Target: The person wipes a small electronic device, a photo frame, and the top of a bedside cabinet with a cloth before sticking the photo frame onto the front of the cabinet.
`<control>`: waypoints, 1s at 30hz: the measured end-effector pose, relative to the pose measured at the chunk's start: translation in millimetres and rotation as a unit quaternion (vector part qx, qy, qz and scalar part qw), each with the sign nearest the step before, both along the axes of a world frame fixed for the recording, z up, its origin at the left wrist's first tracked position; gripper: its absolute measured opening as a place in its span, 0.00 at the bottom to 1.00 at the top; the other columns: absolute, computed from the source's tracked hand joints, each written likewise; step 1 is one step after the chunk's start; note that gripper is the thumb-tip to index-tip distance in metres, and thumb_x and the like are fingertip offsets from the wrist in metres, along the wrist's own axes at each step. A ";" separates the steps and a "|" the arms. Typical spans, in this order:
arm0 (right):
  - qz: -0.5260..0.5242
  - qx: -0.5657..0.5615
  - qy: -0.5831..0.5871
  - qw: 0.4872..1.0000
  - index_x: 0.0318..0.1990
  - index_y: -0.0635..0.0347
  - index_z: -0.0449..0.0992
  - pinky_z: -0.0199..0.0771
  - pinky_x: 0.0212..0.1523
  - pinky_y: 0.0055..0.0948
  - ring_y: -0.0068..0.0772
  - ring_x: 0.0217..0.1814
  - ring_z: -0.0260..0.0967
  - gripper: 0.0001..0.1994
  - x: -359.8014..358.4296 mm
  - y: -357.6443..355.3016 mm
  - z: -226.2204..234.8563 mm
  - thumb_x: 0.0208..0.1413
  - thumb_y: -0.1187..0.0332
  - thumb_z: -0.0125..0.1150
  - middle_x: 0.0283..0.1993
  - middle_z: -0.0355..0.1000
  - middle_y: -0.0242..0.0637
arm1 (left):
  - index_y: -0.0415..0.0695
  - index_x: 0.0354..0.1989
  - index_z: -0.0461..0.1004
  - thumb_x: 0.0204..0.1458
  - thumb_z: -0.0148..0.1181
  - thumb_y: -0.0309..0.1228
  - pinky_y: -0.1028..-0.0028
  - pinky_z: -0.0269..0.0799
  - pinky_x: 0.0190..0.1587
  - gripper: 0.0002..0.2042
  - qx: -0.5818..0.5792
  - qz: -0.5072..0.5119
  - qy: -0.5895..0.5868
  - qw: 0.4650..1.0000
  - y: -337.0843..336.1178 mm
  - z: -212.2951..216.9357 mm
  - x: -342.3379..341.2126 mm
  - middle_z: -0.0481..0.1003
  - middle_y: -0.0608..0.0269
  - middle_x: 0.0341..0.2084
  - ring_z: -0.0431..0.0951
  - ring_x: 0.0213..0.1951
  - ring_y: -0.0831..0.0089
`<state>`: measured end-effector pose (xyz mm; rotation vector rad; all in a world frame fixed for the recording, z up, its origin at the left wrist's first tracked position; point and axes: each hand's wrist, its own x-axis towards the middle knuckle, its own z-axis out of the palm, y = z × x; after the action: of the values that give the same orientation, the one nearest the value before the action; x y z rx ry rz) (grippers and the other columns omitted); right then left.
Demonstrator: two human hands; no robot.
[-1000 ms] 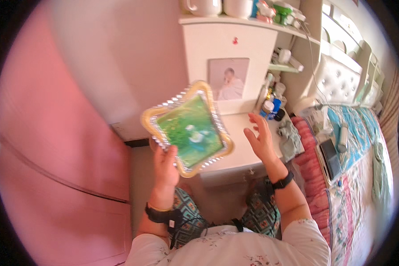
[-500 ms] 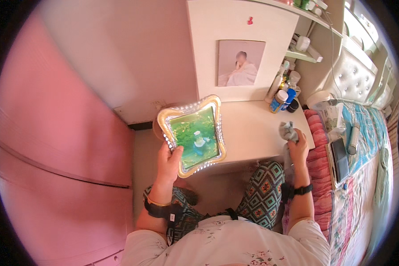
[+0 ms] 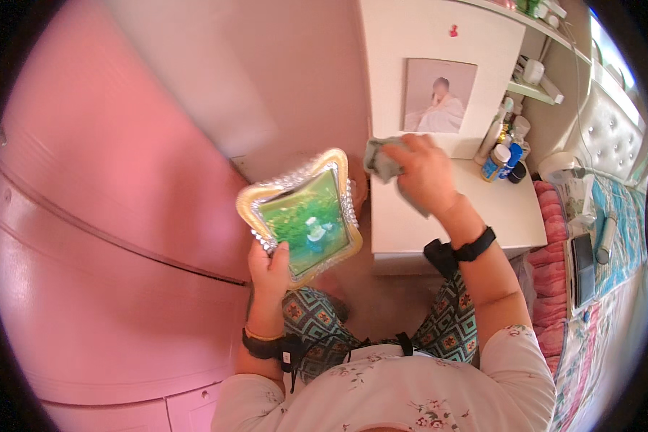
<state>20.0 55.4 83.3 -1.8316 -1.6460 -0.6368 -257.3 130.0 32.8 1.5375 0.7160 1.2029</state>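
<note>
Holding the picture frame (image 3: pixel 301 216) by its bottom corner, the left hand (image 3: pixel 270 268) has its fingers and thumb closed tight on the shiny gold edge, and the frame is up in the air in front of the pink cupboard (image 3: pixel 86 237), just to the left of the white table (image 3: pixel 475 209). The right hand (image 3: pixel 425 173) is closed around a small grey-green cloth (image 3: pixel 383 160), which is bunched up and hangs over the table, near the top right corner of the frame but not touching it. It looks like the frame is about to be wiped. To do this well, the left hand should grip firmly, because the frame is only held at one corner and could tip or slip when the cloth pushes on it. Wiping softly from the middle of the green picture out to the bumpy edge would be best. The bottles (image 3: pixel 502 157) at the back of the table are close to the right arm, so the elbow should stay away from them.
</note>
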 end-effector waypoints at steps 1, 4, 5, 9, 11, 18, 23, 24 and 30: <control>-0.023 0.013 0.042 0.999 0.39 0.52 0.73 0.69 0.37 0.37 0.42 0.38 0.66 0.18 4.6 -2.3 3.1 0.35 0.77 0.54 0.36 0.68 0.38 | 0.34 0.42 0.66 0.46 0.49 0.19 0.81 0.64 0.37 0.13 -0.018 0.016 -0.027 0.999 5.6 -1.7 -4.6 0.70 0.66 0.32 0.68 0.33 0.82; 0.103 0.104 0.238 0.960 0.43 0.54 0.72 0.68 0.42 0.38 0.45 0.41 0.65 0.22 -10.8 5.0 15.2 0.33 0.78 0.55 0.40 0.68 0.41 | 0.34 0.42 0.66 0.44 0.49 0.18 0.79 0.65 0.39 0.14 0.043 0.006 0.020 0.999 11.8 -11.1 -17.0 0.71 0.63 0.34 0.69 0.35 0.80; 0.179 0.128 0.292 0.931 0.44 0.54 0.72 0.67 0.43 0.38 0.46 0.42 0.65 0.23 -23.6 13.6 20.4 0.33 0.78 0.56 0.41 0.67 0.41 | 0.34 0.42 0.66 0.44 0.49 0.18 0.80 0.65 0.37 0.14 0.063 0.008 0.032 0.997 11.5 -12.4 -17.6 0.72 0.63 0.32 0.69 0.33 0.81; 0.274 0.031 0.095 0.957 0.45 0.47 0.71 0.67 0.44 0.34 0.42 0.45 0.63 0.28 -48.8 18.2 47.3 0.28 0.76 0.60 0.45 0.66 0.39 | 0.33 0.38 0.68 0.42 0.50 0.19 0.79 0.66 0.29 0.12 0.167 -0.011 0.131 0.977 5.0 8.0 -16.6 0.72 0.64 0.23 0.68 0.25 0.82; 0.296 0.005 0.023 0.955 0.45 0.44 0.72 0.68 0.43 0.33 0.41 0.44 0.63 0.28 -51.0 14.2 56.7 0.27 0.75 0.60 0.45 0.66 0.37 | 0.33 0.37 0.69 0.42 0.50 0.20 0.79 0.65 0.25 0.11 0.165 -0.014 0.143 0.976 13.6 13.1 -21.3 0.71 0.65 0.20 0.67 0.22 0.82; 0.297 0.077 -0.025 0.951 0.43 0.42 0.73 0.68 0.38 0.32 0.39 0.42 0.62 0.24 -84.6 10.4 66.2 0.30 0.72 0.60 0.44 0.66 0.35 | 0.33 0.34 0.69 0.41 0.51 0.20 0.76 0.65 0.26 0.10 0.187 -0.045 0.155 0.969 18.8 21.9 -13.2 0.70 0.62 0.19 0.68 0.22 0.79; 0.264 0.043 -0.061 0.962 0.43 0.45 0.73 0.70 0.38 0.31 0.41 0.39 0.64 0.25 -47.3 15.7 46.2 0.29 0.74 0.59 0.43 0.66 0.37 | 0.34 0.33 0.69 0.42 0.51 0.20 0.76 0.64 0.25 0.08 0.189 0.013 0.181 0.965 15.9 24.9 -25.1 0.69 0.63 0.19 0.67 0.22 0.81; 0.242 0.020 -0.060 0.968 0.42 0.46 0.73 0.70 0.38 0.31 0.42 0.39 0.65 0.24 -35.2 11.3 42.1 0.29 0.74 0.59 0.43 0.67 0.38 | 0.34 0.33 0.69 0.42 0.51 0.20 0.76 0.64 0.25 0.08 0.172 0.036 0.168 0.970 14.1 25.3 -26.0 0.69 0.64 0.18 0.66 0.21 0.81; 0.206 0.124 0.088 0.967 0.47 0.46 0.69 0.70 0.37 0.37 0.43 0.44 0.65 0.26 -46.4 0.2 63.6 0.33 0.71 0.60 0.43 0.66 0.39 | 0.35 0.32 0.69 0.42 0.53 0.21 0.75 0.65 0.24 0.07 0.238 0.025 0.197 0.951 19.2 23.1 -21.5 0.69 0.60 0.17 0.68 0.20 0.76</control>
<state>-26.4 55.5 146.9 -1.2785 -1.6731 -0.4580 -278.8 149.2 55.9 2.2162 0.7570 1.1709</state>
